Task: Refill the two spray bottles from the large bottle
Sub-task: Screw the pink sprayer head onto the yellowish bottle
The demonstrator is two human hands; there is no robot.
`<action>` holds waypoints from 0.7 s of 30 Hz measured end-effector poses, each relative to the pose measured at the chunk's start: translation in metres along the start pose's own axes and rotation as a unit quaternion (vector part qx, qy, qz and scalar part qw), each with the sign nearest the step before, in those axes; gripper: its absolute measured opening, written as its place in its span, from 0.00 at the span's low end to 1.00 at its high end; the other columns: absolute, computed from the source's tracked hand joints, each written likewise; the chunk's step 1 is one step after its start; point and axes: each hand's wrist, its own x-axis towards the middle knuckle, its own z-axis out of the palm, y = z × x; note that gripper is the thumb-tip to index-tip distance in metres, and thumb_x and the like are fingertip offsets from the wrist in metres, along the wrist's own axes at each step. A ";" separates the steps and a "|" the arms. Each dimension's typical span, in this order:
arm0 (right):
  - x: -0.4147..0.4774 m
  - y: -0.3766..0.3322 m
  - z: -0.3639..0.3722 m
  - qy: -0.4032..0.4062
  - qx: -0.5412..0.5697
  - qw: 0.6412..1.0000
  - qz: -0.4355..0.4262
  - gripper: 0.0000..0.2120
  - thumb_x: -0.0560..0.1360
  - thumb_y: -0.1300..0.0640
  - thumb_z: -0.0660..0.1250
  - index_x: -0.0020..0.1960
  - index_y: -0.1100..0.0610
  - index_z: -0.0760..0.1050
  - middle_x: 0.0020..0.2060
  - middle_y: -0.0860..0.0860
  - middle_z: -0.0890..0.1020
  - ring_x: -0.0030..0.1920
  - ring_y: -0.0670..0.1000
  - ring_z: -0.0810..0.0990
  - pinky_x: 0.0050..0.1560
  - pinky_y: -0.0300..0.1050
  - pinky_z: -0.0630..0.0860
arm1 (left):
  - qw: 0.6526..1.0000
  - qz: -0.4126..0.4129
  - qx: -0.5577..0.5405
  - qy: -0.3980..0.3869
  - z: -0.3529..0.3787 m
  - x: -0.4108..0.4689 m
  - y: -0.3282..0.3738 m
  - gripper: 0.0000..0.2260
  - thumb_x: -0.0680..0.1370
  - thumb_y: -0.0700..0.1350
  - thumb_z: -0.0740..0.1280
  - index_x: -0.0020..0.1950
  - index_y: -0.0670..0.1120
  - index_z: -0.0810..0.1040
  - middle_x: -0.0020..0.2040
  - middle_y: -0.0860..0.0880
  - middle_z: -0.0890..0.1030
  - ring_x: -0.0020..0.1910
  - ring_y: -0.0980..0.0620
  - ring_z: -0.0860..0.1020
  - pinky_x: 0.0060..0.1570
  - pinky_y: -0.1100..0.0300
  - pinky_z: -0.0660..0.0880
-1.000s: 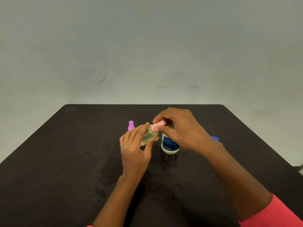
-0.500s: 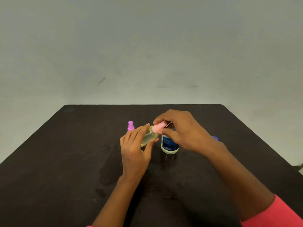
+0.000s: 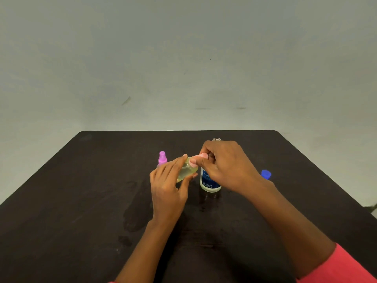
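Note:
My left hand (image 3: 167, 184) grips a small clear spray bottle (image 3: 186, 170) of yellowish liquid, tilted to the right above the table. My right hand (image 3: 226, 166) pinches its pink spray cap (image 3: 199, 159) at the bottle's neck. Behind my right hand stands the large bottle (image 3: 210, 183) with a dark blue label; its open mouth shows above my knuckles. A second spray bottle with a purple cap (image 3: 162, 158) stands upright just behind my left hand, its body mostly hidden.
A blue cap (image 3: 266, 174) lies on the dark table (image 3: 81, 201) to the right of my right wrist. Wet smears mark the tabletop in front of my left hand. A plain wall rises behind the table's far edge.
My right hand has shifted slightly around the pink cap and the bottle is a bit lower; the large bottle's mouth now shows above my knuckles. Nothing else has moved.

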 end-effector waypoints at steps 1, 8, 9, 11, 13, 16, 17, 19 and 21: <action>-0.001 0.000 0.000 0.002 -0.005 1.000 0.002 0.16 0.75 0.41 0.63 0.42 0.54 0.74 0.32 0.48 0.75 0.36 0.49 0.75 0.39 0.47 0.74 | 1.000 0.002 -0.001 0.001 0.000 0.000 0.001 0.18 0.72 0.48 0.68 0.60 0.44 0.78 0.53 0.50 0.82 0.53 0.54 0.77 0.56 0.63 0.65; -0.001 0.004 0.003 -0.008 -0.085 0.996 0.032 0.28 0.72 0.31 0.46 0.32 0.52 0.67 0.26 0.47 0.71 0.32 0.50 0.74 0.33 0.47 0.73 | 1.000 0.018 -0.001 0.011 -0.001 0.001 0.002 0.15 0.71 0.47 0.69 0.57 0.44 0.78 0.51 0.50 0.82 0.53 0.54 0.76 0.54 0.63 0.64; -0.001 0.004 0.001 -0.012 -0.072 0.997 0.030 0.29 0.71 0.30 0.45 0.35 0.52 0.70 0.28 0.47 0.73 0.33 0.49 0.75 0.34 0.47 0.74 | 1.000 0.013 -0.003 0.006 -0.001 0.001 0.001 0.16 0.71 0.47 0.69 0.57 0.44 0.78 0.51 0.51 0.82 0.53 0.54 0.76 0.54 0.63 0.64; -0.002 0.007 -0.003 -0.030 -0.005 0.999 0.012 0.24 0.72 0.32 0.52 0.48 0.49 0.75 0.37 0.45 0.77 0.39 0.46 0.76 0.40 0.45 0.75 | 1.000 0.003 -0.008 0.001 -0.001 0.001 0.002 0.17 0.71 0.48 0.69 0.58 0.44 0.79 0.52 0.51 0.82 0.53 0.55 0.76 0.54 0.63 0.64; -0.002 0.008 -0.006 -0.060 0.061 0.996 -0.022 0.16 0.74 0.43 0.65 0.58 0.49 0.73 0.47 0.46 0.78 0.46 0.46 0.76 0.48 0.43 0.75 | 1.000 -0.004 -0.014 0.002 -0.002 0.001 0.002 0.17 0.72 0.49 0.68 0.58 0.44 0.79 0.53 0.51 0.82 0.53 0.55 0.76 0.55 0.64 0.64; -0.001 0.005 -0.004 -0.061 0.070 0.994 -0.052 0.11 0.73 0.57 0.69 0.55 0.52 0.77 0.48 0.49 0.79 0.47 0.46 0.76 0.50 0.41 0.72 | 1.000 -0.009 -0.015 0.002 -0.002 0.001 0.001 0.18 0.71 0.48 0.70 0.59 0.44 0.79 0.53 0.50 0.82 0.53 0.55 0.76 0.55 0.65 0.64; -0.001 0.004 -0.003 -0.052 0.067 0.995 -0.045 0.10 0.73 0.58 0.69 0.54 0.52 0.78 0.47 0.49 0.79 0.46 0.46 0.75 0.50 0.40 0.72 | 1.000 -0.009 -0.015 -0.001 -0.002 0.001 0.001 0.18 0.71 0.47 0.70 0.59 0.44 0.78 0.53 0.50 0.82 0.53 0.55 0.76 0.55 0.65 0.64; -0.001 0.002 0.000 -0.042 0.066 0.997 -0.025 0.09 0.74 0.57 0.68 0.54 0.52 0.78 0.46 0.49 0.78 0.46 0.46 0.75 0.50 0.40 0.71 | 1.000 -0.010 -0.017 -0.004 -0.002 0.001 0.002 0.18 0.71 0.48 0.70 0.59 0.44 0.79 0.53 0.51 0.82 0.53 0.55 0.76 0.56 0.66 0.63; -0.002 0.000 0.003 -0.035 0.059 0.998 -0.013 0.09 0.75 0.55 0.67 0.55 0.53 0.78 0.44 0.47 0.75 0.46 0.46 0.74 0.51 0.41 0.71 | 1.000 -0.010 -0.019 -0.002 -0.002 0.002 0.003 0.17 0.72 0.49 0.69 0.59 0.44 0.79 0.52 0.51 0.82 0.53 0.56 0.76 0.56 0.66 0.63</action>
